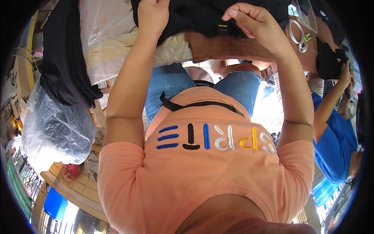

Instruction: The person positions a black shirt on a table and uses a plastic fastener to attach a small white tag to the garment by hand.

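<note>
A black cloth [194, 19] lies across the work surface in front of me, a small black label with a yellow strip [222, 29] on it. Over the cloth's left part is my left hand [153, 15], its fingers curled closed and partly cut off by the upper edge; what they grip cannot be made out. My right hand [255, 23] is above the cloth, just right of the label. Its thumb and forefinger come together in a pinch, the other fingers bent. Anything between those fingertips is too small to see.
Clear plastic sheeting [105, 43] and brown cloth [230, 47] cover the surface. White tape rings [297, 33] lie at the right. A dark cloth [64, 50] hangs at the left above a clear plastic bag [58, 128]. A person in blue [335, 136] works at the right.
</note>
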A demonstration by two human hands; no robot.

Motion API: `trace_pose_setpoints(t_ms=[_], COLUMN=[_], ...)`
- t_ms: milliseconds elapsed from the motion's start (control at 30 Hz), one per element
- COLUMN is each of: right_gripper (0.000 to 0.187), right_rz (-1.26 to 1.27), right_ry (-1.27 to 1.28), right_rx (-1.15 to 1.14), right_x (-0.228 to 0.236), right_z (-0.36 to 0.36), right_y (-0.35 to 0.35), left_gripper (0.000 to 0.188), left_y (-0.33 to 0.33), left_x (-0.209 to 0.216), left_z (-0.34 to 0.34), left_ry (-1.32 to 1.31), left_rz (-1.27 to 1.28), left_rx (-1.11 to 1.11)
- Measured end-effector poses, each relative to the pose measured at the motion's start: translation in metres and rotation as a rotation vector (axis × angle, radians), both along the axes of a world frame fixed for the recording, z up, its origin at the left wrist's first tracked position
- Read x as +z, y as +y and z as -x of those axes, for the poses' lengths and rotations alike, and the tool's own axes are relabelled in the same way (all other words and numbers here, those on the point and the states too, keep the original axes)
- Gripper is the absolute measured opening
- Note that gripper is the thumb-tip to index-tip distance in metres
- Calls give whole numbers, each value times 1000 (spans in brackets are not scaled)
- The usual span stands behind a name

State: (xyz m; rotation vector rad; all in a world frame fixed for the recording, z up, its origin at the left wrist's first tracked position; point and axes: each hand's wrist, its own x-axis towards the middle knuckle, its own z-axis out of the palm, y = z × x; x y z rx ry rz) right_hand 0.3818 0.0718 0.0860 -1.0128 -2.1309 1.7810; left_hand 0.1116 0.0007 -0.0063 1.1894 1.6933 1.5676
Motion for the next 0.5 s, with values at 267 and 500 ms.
trace_pose_setpoints(t_ms=[267, 500], right_gripper=[23, 13], right_rz=[-18, 133], right_ry=[68, 145], right_rx=[-152, 55], right_x=[-42, -58], right_z=[84, 82], right_y=[-4, 1], left_gripper=[14, 12], left_y=[-16, -10], left_x=[92, 85], left_z=[-48, -31], left_ry=[230, 129], left_rz=[-86, -200], left_rx=[-182, -103])
